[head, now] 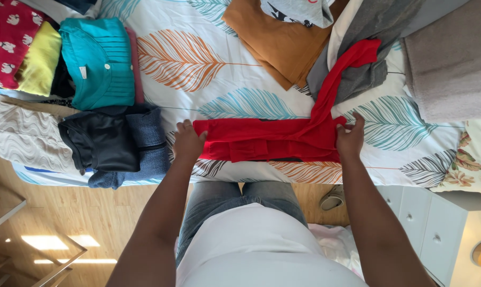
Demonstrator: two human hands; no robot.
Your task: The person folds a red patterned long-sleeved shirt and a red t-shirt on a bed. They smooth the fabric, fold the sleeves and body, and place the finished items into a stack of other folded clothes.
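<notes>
Two hands are showing, the left hand (188,141) and the right hand (350,139), both resting on one red garment (272,139) that is lying half folded. One leaf-print bedsheet (198,64) is covering the bed. At the left, folded items are sitting in stacks: one teal buttoned top (98,61), one yellow piece (41,58), one red printed piece (6,37), one black garment (99,141), one blue knit (147,143), one beige wavy-patterned cloth (25,135). Up top, one mustard-brown garment (275,45), one grey printed piece (299,10), one dark grey garment (370,32). One taupe towel (453,58) is lying at the right. One sandal (332,197) is showing on the floor. One white drawer unit (424,223) is standing nearby, three knobs visible.
</notes>
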